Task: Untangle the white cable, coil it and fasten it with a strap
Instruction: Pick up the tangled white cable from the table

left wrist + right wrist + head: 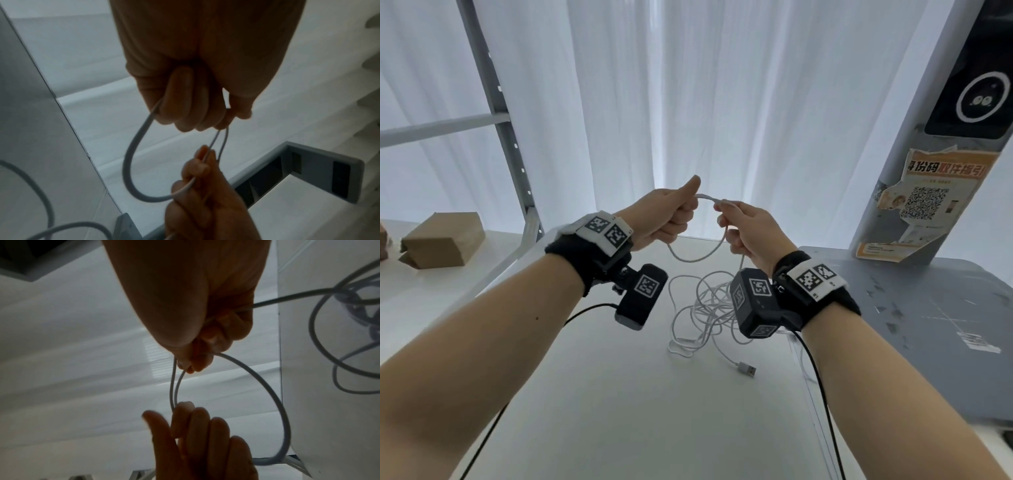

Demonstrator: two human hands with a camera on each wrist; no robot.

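white cable (pixel 690 257): first loop held raised over white table (pixel 619 394), rest tangled below, USB plug (pixel 746 370) free | left hand (pixel 667 219) fisted on loop | right hand (pixel 750 233) pinching strand | judged light, limp, kink-prone; best gripped near loop crossing

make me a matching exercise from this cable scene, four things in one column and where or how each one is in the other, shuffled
Things:
1. left hand
2. right hand
3. USB plug
4. brown box

States or places:
A. lies on the white table, free of any grip
B. sits on the surface at far left
C. fist closed round the white cable, thumb up
D. pinches the cable, with the strand falling to the tangle below

Pairs: 1-C, 2-D, 3-A, 4-B
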